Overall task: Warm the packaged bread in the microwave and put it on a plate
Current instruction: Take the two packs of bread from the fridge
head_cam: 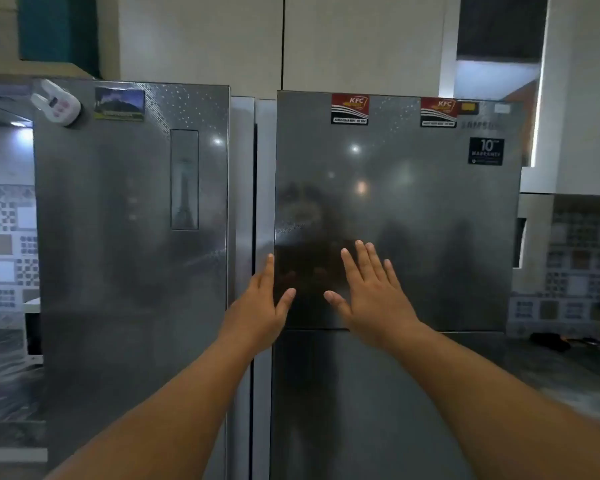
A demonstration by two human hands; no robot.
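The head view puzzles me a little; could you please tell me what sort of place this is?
Most likely a home kitchen. Two tall steel refrigerators stand side by side with magnets on their doors, cabinets hang above, and patterned wall tiles back a counter at the right.

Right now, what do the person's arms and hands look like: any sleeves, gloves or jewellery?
Both forearms are bare as far as the frame shows, with no sleeves in view. The left hand and right hand wear no gloves, and no rings, watch or bracelet can be seen.
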